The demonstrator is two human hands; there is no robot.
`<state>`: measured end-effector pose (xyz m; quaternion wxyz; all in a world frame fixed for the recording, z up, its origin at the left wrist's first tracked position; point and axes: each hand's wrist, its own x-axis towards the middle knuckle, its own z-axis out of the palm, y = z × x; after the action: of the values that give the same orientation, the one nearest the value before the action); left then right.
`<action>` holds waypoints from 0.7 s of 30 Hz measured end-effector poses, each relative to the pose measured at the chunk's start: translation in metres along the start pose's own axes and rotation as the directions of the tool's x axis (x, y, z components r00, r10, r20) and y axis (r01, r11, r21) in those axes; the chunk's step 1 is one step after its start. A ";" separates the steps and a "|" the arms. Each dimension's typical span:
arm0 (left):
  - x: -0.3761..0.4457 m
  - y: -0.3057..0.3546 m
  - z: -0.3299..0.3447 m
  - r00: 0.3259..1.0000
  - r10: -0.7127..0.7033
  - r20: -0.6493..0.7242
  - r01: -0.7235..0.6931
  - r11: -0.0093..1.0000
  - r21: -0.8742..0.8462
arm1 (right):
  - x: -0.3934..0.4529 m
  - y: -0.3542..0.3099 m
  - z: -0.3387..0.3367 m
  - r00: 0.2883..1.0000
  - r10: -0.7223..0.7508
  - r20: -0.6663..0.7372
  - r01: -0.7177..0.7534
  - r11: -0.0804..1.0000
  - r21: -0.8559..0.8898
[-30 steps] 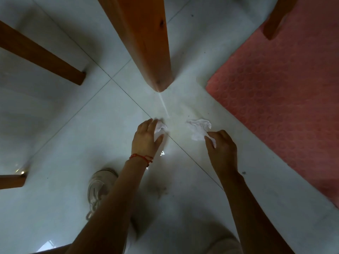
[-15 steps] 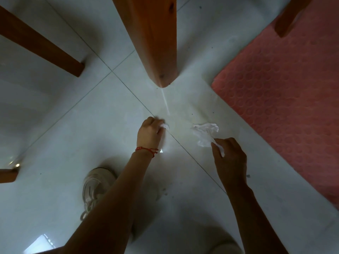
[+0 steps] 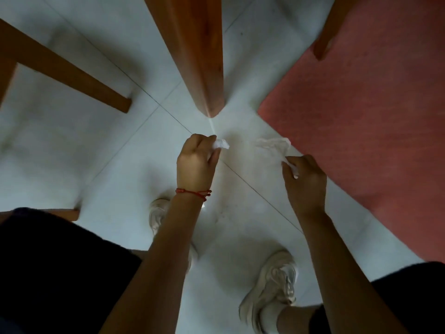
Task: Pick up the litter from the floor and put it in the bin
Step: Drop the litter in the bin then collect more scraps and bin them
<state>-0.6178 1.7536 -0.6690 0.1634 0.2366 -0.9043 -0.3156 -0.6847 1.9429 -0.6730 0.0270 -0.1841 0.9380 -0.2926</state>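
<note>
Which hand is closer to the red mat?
Right. The right hand holds a tissue at the red mat's edge; the left hand is farther off, below the table leg.

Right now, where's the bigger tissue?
Head view, right of centre: the bigger tissue hangs from the right hand, beside the red mat edge.

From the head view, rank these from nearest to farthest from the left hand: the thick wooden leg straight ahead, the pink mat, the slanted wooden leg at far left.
From the left hand:
1. Thick wooden leg, foot just ahead of the knuckles.
2. Slanted wooden leg, foot to the left and ahead.
3. Pink mat, to the right, beyond the right hand. Ranks 2 and 3 are close.
</note>
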 end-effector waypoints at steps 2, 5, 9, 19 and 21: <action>0.002 0.020 -0.029 1.000 -0.006 0.027 0.006 1.000 -0.001 | -0.002 -0.020 -0.028 1.000 -0.017 -0.006 0.017 1.000 -0.015; 0.001 0.049 -0.074 0.997 -0.001 0.072 0.000 1.000 0.009 | -0.009 -0.051 -0.072 1.000 -0.001 -0.024 0.001 1.000 0.007; -0.004 0.094 -0.134 0.995 0.010 0.098 -0.010 1.000 0.006 | -0.022 -0.091 -0.131 0.999 -0.029 -0.033 0.030 0.999 0.032; -0.047 0.211 -0.266 0.997 -0.005 0.072 0.000 0.998 0.066 | -0.055 -0.179 -0.275 0.991 -0.130 -0.030 0.132 0.988 0.078; -0.060 0.236 -0.288 0.999 -0.015 0.033 0.013 0.998 0.065 | -0.059 -0.194 -0.304 0.988 -0.153 -0.036 0.156 0.983 0.096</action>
<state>-0.5160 1.8062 -0.3098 0.1384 0.2428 -0.9149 -0.2913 -0.6137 1.9799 -0.3167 -0.0002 -0.2506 0.9055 -0.3425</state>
